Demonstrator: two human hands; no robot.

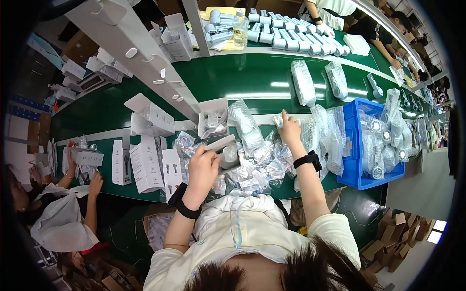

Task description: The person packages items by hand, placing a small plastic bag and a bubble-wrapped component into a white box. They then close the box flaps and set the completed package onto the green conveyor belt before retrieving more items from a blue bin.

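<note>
My left hand (203, 167) is closed around the side of an open white box (234, 165), which is tilted and has a pale, rounded item in clear plastic inside. My right hand (290, 130) reaches over the far edge of the heap, its index finger stretched out, beside a small whitish packet whose kind I cannot make out. Below and between my hands spreads a heap of small parts in clear plastic bags (252, 177). A bubble-wrapped item (245, 123) lies between my hands, next to another open white box (213, 123) with a plastic-wrapped item in it.
A blue crate (352, 145) of bubble-wrapped handheld devices stands at the right. White printed boxes (145, 165) stand at the left, near a co-worker (68, 213). A grey post (131, 53) rises behind. Bubble-wrapped pieces (303, 82) lie on the green table (233, 72).
</note>
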